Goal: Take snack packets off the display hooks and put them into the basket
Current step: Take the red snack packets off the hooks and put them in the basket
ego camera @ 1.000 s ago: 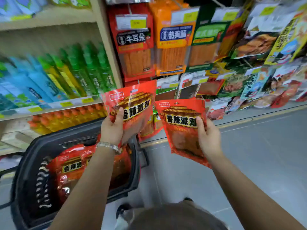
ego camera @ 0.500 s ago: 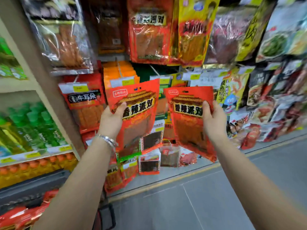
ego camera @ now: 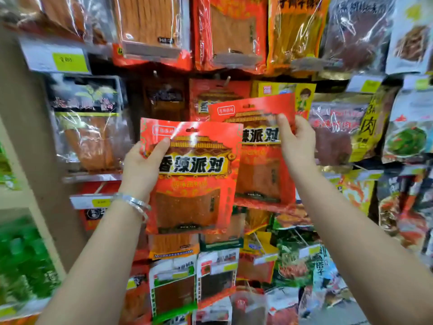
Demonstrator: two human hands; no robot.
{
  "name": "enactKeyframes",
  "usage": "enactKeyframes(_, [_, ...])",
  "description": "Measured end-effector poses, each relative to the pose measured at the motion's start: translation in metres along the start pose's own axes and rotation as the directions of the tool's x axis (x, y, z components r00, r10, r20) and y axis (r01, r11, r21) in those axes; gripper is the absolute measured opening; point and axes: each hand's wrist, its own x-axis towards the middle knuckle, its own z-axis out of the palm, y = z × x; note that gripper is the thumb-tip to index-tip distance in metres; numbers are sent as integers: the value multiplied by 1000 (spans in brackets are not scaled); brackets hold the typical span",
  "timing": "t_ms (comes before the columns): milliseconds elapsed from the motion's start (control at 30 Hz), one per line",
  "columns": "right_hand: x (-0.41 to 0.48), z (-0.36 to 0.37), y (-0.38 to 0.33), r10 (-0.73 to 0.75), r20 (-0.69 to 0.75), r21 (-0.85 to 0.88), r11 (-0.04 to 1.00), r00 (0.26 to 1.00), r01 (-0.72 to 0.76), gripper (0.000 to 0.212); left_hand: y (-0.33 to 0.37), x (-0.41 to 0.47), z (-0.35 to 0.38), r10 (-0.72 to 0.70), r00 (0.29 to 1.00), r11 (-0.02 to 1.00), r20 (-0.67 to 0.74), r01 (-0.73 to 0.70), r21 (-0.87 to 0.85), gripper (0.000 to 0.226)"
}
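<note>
right packet (ego camera: 260, 179) partly behind left packet (ego camera: 194, 184), price tag (ego camera: 70, 61) unreadable

On the left packet (ego camera: 192, 174) we read 香辣派对 in heavy black characters across a yellow banner. The right packet (ego camera: 262, 160), partly behind it, shows us only 辣派对 of the same line. Farther right, a yellow-and-black packet (ego camera: 371, 127) carries a large 肉. The small boxed logos in both held packets' top corners, the fine print beneath the banners and the yellow price tag (ego camera: 68, 59) at upper left are too blurred for us to make out.
</note>
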Motion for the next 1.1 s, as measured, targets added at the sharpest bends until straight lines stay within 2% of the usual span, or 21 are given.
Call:
enactKeyframes(33, [10,10,0,-11,5,19,1000,1000,11,27,2,7,3,-2,1000,1000,4,2,-5,43])
enactKeyframes(167, [43,43,-2,40,13,130,991,999,-41,26,3,28,12,14,1000,999,28,-12,-45,16])
enactKeyframes(300, [61,69,-3,142,3,264,955,990,-138,35,0,43,19,-3,1000,995,9,4,-100,12])
enactKeyframes(367, [67,78,-1,187,21,294,938,982,-185,26,-1,47,21,-12,1000,994,21,14,-111,12])
enactKeyframes(467, [74,87,2,225,34,336,915,974,-223,27,-1,53,23,-14,999,994,52,19,-109,11])
enactKeyframes(533, [79,93,7,231,49,340,911,972,-233,16,0,57,24,-15,998,993,59,21,-112,10])
enactKeyframes(633, [85,101,10,220,72,253,940,973,-231,14,3,60,27,-17,998,994,60,24,-106,11])
enactKeyframes(733, [88,107,9,171,92,64,982,981,-177,38,5,62,29,-13,998,996,58,18,-89,14])
enactKeyframes(767, [88,109,8,136,116,-17,991,984,-135,37,5,62,30,-10,999,996,53,15,-85,14])
enactKeyframes(867, [86,114,10,83,248,-228,973,965,-25,19,7,64,31,-12,999,997,46,16,-78,12])
enactKeyframes(933, [82,113,11,95,303,-277,961,948,-7,22,8,65,33,-13,999,997,41,16,-77,12])
enactKeyframes(1000, [76,109,12,22,251,-209,977,968,31,38,10,65,35,-6,999,996,42,9,-84,12])
enactKeyframes(1033, [72,106,12,-17,165,-149,988,986,42,42,11,65,37,-6,999,996,44,10,-90,12])
enactKeyframes(1100, [63,98,6,-29,24,29,999,999,28,35,14,65,41,3,999,994,45,2,-107,13])
